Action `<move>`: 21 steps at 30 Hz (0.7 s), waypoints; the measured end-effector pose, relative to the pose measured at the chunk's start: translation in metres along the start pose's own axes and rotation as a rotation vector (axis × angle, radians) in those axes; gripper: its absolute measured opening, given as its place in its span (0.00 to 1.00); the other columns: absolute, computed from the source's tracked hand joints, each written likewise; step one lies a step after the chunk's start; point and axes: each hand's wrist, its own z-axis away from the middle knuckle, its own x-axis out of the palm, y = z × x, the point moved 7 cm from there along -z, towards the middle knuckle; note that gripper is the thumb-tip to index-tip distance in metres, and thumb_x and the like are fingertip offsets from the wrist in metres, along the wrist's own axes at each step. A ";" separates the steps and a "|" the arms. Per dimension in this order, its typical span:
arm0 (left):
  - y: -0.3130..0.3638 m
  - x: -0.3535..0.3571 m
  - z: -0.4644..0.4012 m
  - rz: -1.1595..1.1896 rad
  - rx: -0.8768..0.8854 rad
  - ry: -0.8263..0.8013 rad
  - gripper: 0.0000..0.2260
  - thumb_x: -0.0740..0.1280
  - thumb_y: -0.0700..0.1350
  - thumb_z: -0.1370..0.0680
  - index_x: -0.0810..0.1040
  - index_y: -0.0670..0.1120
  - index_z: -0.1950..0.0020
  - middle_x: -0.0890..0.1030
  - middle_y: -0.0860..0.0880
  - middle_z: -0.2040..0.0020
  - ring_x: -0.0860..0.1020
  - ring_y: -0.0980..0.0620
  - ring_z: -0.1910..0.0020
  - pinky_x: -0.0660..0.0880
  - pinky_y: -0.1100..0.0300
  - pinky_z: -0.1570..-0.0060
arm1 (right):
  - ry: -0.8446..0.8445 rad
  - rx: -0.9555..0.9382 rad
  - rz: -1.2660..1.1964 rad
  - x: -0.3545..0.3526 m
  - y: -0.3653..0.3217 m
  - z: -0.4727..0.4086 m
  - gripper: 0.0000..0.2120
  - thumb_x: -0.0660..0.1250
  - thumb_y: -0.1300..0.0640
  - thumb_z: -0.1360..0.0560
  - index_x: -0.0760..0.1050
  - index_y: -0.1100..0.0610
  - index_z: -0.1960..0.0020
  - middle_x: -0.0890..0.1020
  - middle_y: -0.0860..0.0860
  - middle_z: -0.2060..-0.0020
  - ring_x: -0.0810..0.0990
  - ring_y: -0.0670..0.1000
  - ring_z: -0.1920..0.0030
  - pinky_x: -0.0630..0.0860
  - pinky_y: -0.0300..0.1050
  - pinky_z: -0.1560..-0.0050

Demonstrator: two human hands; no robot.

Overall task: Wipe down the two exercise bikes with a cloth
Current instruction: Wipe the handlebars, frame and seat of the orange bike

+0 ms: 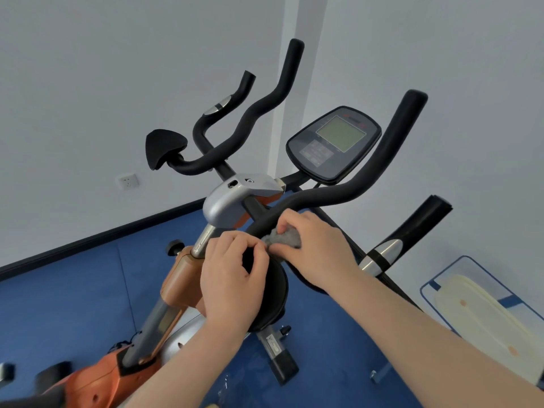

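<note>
Gripping a small crumpled grey cloth [285, 237], the right hand [319, 248] presses it against the black foam-covered handlebar [368, 178] of the near exercise bike, low on the bar where it curves down toward the stem. The left hand [232, 278] sits just beside it, its fingers [259, 245] curled and pinching the edge of the same cloth, the palm lying over a round black padded rest [278, 293] beneath. Directly behind the hands a silver-grey plastic clamp housing [235, 198] and a chrome post [203, 240] rise from the orange and silver bike frame [176, 284]. A dark oval console with a greenish screen [334, 144] stands above the bar. Farther back are a second set of black curved handlebars [259, 113] and a black saddle-shaped pad [164, 148]. Blue floor matting [73, 290] lies below, a white wall socket [128, 181] is at left, and a cream board on a blue-edged panel [482, 313] leans at right
</note>
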 end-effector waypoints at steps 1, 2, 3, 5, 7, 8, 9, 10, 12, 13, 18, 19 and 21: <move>0.000 0.000 0.000 0.002 0.000 0.000 0.05 0.65 0.46 0.24 0.77 0.54 0.59 0.76 0.60 0.59 0.69 0.61 0.55 0.64 0.75 0.53 | 0.031 0.005 -0.013 0.001 -0.004 -0.002 0.11 0.68 0.44 0.25 0.67 0.45 0.52 0.73 0.46 0.55 0.76 0.50 0.60 0.74 0.46 0.59; -0.001 0.000 0.000 0.004 -0.001 -0.004 0.05 0.64 0.47 0.24 0.77 0.54 0.60 0.76 0.60 0.59 0.69 0.61 0.54 0.63 0.75 0.53 | 0.058 0.004 -0.018 0.004 -0.008 -0.003 0.10 0.67 0.44 0.24 0.67 0.47 0.52 0.73 0.47 0.55 0.76 0.51 0.61 0.74 0.46 0.59; -0.001 0.001 0.000 0.005 -0.003 -0.009 0.05 0.64 0.47 0.24 0.77 0.54 0.60 0.76 0.60 0.59 0.69 0.61 0.54 0.63 0.75 0.53 | 0.066 -0.007 -0.014 0.006 -0.011 -0.001 0.10 0.67 0.45 0.24 0.67 0.47 0.52 0.72 0.47 0.54 0.76 0.51 0.61 0.74 0.46 0.60; -0.002 0.001 0.000 0.005 -0.003 -0.017 0.05 0.65 0.46 0.24 0.77 0.54 0.60 0.76 0.60 0.59 0.70 0.61 0.53 0.63 0.76 0.53 | 0.001 -0.038 0.013 0.006 -0.006 0.004 0.11 0.68 0.45 0.25 0.66 0.45 0.52 0.70 0.46 0.53 0.76 0.51 0.62 0.70 0.42 0.66; -0.001 0.001 0.000 0.008 0.001 -0.016 0.05 0.65 0.45 0.24 0.77 0.53 0.59 0.76 0.60 0.59 0.69 0.61 0.54 0.62 0.76 0.53 | -0.150 -0.028 0.057 0.000 0.007 0.008 0.12 0.69 0.43 0.28 0.65 0.42 0.54 0.70 0.44 0.54 0.75 0.50 0.60 0.66 0.39 0.66; -0.001 0.001 0.000 0.010 0.002 -0.011 0.05 0.65 0.45 0.24 0.77 0.53 0.59 0.76 0.60 0.59 0.69 0.60 0.54 0.62 0.76 0.53 | -0.209 -0.011 0.062 -0.002 0.010 0.008 0.13 0.70 0.42 0.29 0.66 0.41 0.54 0.71 0.44 0.54 0.75 0.50 0.59 0.66 0.40 0.65; -0.001 0.000 0.000 0.012 0.002 -0.003 0.05 0.65 0.45 0.24 0.77 0.53 0.59 0.76 0.60 0.59 0.69 0.60 0.55 0.62 0.76 0.52 | -0.228 -0.003 0.053 -0.004 0.010 0.007 0.13 0.70 0.42 0.29 0.66 0.41 0.55 0.71 0.44 0.54 0.75 0.50 0.58 0.67 0.40 0.63; -0.001 0.000 0.000 0.014 0.002 0.001 0.05 0.65 0.45 0.24 0.77 0.53 0.59 0.76 0.60 0.59 0.69 0.60 0.55 0.62 0.76 0.52 | -0.206 -0.003 0.042 -0.005 0.006 0.005 0.12 0.69 0.41 0.29 0.67 0.42 0.54 0.72 0.44 0.54 0.75 0.51 0.57 0.69 0.42 0.61; -0.001 0.001 0.001 0.012 0.002 -0.005 0.05 0.64 0.46 0.24 0.77 0.54 0.59 0.76 0.60 0.59 0.69 0.60 0.55 0.62 0.76 0.52 | -0.093 -0.014 0.069 -0.002 -0.004 0.008 0.09 0.67 0.43 0.25 0.68 0.44 0.52 0.72 0.45 0.52 0.76 0.52 0.59 0.71 0.44 0.62; -0.001 0.001 0.001 0.010 0.003 -0.008 0.05 0.64 0.46 0.24 0.77 0.54 0.59 0.76 0.60 0.59 0.69 0.60 0.55 0.62 0.76 0.52 | -0.041 -0.035 0.110 0.000 -0.009 0.015 0.08 0.65 0.45 0.24 0.68 0.45 0.50 0.71 0.46 0.50 0.75 0.52 0.62 0.70 0.43 0.65; -0.002 0.001 0.002 0.001 -0.029 -0.041 0.06 0.63 0.48 0.24 0.77 0.55 0.59 0.75 0.61 0.58 0.69 0.64 0.49 0.60 0.78 0.51 | -0.044 -0.223 0.301 -0.011 -0.002 0.062 0.09 0.66 0.52 0.24 0.66 0.45 0.50 0.68 0.44 0.48 0.71 0.48 0.65 0.59 0.37 0.71; -0.002 0.002 0.002 -0.003 -0.030 -0.042 0.06 0.63 0.48 0.23 0.77 0.55 0.59 0.75 0.61 0.58 0.69 0.65 0.49 0.60 0.78 0.51 | -0.086 -0.277 0.304 -0.016 0.001 0.068 0.09 0.66 0.52 0.25 0.67 0.45 0.50 0.69 0.44 0.48 0.72 0.48 0.62 0.61 0.38 0.68; -0.003 0.001 0.003 -0.009 -0.035 -0.038 0.06 0.63 0.47 0.23 0.77 0.54 0.59 0.75 0.61 0.58 0.69 0.66 0.49 0.60 0.78 0.51 | -0.167 -0.370 0.307 -0.029 0.008 0.075 0.07 0.67 0.52 0.25 0.69 0.46 0.49 0.71 0.43 0.47 0.72 0.47 0.55 0.67 0.41 0.53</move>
